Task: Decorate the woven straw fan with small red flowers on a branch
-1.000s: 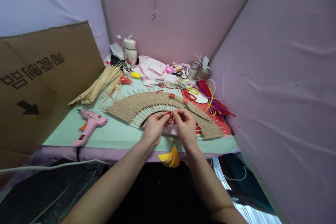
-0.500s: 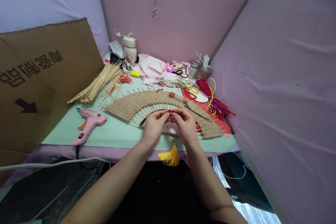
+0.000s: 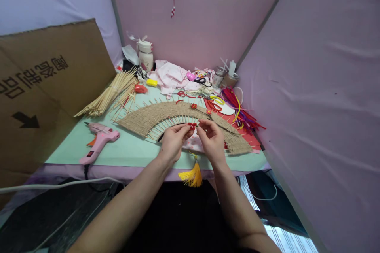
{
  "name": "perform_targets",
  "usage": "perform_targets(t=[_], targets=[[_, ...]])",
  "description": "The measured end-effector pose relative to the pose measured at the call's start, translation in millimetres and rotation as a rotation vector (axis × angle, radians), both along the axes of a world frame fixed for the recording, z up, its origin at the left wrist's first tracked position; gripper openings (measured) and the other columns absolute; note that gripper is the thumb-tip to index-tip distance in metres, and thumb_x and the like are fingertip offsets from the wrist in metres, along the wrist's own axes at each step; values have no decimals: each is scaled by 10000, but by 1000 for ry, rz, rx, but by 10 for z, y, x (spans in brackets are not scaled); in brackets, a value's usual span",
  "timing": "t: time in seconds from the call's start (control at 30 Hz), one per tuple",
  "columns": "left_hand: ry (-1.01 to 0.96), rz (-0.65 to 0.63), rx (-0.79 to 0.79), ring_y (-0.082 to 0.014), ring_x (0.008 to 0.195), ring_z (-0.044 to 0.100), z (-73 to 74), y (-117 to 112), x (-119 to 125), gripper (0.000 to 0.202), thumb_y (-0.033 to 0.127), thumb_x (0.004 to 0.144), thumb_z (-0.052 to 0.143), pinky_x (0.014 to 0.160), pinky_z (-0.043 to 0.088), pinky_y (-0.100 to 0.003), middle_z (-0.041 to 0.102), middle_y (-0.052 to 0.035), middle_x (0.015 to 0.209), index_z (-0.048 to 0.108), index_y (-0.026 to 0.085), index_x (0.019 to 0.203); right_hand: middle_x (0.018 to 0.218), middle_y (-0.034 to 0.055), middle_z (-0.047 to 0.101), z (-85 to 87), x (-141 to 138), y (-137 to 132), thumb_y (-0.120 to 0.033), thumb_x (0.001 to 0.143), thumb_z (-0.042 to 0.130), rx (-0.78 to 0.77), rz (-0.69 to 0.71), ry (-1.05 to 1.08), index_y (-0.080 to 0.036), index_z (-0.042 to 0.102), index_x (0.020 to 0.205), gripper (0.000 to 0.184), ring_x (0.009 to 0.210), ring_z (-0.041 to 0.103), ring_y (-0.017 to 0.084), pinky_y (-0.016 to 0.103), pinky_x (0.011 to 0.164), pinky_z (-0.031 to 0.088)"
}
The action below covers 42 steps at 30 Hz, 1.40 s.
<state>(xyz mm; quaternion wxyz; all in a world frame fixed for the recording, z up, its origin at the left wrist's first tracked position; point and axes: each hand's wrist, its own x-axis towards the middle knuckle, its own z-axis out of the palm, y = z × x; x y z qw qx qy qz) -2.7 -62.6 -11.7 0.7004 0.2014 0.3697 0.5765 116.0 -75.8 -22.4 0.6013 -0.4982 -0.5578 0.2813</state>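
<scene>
A small red flower (image 3: 192, 125), its loops like bent pipe cleaner, is pinched between the thumb and fingertips of my left hand (image 3: 172, 140). Close to its right side, my right hand (image 3: 212, 138) has curled fingers with thumb and forefinger nearly together; whether they grip a tiny piece is too small to tell. Both hands are over the inner edge of a woven, fan-shaped panel (image 3: 136, 122) with thin sticks poking out. On the panel lie a dark twig (image 3: 227, 126) and two more red flowers (image 3: 194, 106). Below my hands, a yellow tassel (image 3: 191, 174) hangs over the table edge.
Left of the panel lies a pink glue gun (image 3: 101, 142), near a bundle of sticks (image 3: 108, 95) and a tall cardboard sheet (image 3: 59, 99). Scissors (image 3: 218, 100), pipe cleaners (image 3: 243, 108) and red paper (image 3: 252, 140) are on the right. A bottle (image 3: 145, 55) and cloth (image 3: 170, 75) stand behind.
My right hand has drawn slightly away to the right from the red flower, its fingers lifting a little. More of the flower now shows in my left hand.
</scene>
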Motion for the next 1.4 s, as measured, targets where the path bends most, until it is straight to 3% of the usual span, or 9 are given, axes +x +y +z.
perform_targets(t=[0.17,0.3,0.57,0.73,0.9,1.1,1.3,1.4], targets=[[-18,-43,-15,-79,636,614,24,-2,1,146,180,589,775,686,485,-215,707,-51,717,702,104,691,1008,68,613,13,107,-77,-221,851,606,293,-82,-437,-234,648,999,154,865,595,179,345,760,518],[21,-59,-49,-93,622,607,32,-13,15,201,213,558,791,627,452,-217,698,-40,697,704,127,717,963,65,628,15,157,-85,-195,870,581,391,-51,-572,-252,665,959,134,931,595,201,386,840,504],[57,-30,-5,-91,647,601,-37,-30,70,244,260,541,809,625,432,-208,709,-40,744,718,148,738,836,29,642,-18,92,-57,-285,861,606,151,-84,-396,-209,641,855,85,728,578,149,293,633,472],[131,-12,55,-94,577,583,-95,-25,109,234,265,562,792,608,449,-227,665,-18,618,721,127,736,846,35,683,-28,90,-30,-308,814,637,-34,-29,-191,-191,654,867,129,729,622,150,276,629,490],[290,34,179,-126,633,620,-172,-6,112,201,283,626,763,656,483,-258,702,-45,684,733,130,753,808,29,714,-46,64,-10,-318,769,665,-124,-5,37,-183,680,847,157,739,659,167,307,709,522],[501,80,276,-149,654,631,-159,-25,64,128,257,682,727,687,490,-273,720,-56,714,749,151,750,749,19,709,1,22,-22,-343,798,633,-117,-70,-13,-183,698,802,173,678,629,162,299,674,494],[646,131,398,-170,789,659,-164,-62,68,98,224,710,700,804,481,-280,744,-61,822,766,181,768,723,22,669,-12,5,-32,-312,827,600,4,-227,-372,-197,662,742,155,688,586,164,306,699,449],[581,95,302,-163,737,656,-158,-29,59,105,248,690,717,757,495,-286,737,-62,775,752,169,750,743,27,681,-6,61,-11,-364,851,574,-69,-131,-290,-195,672,782,208,685,588,164,304,683,451]])
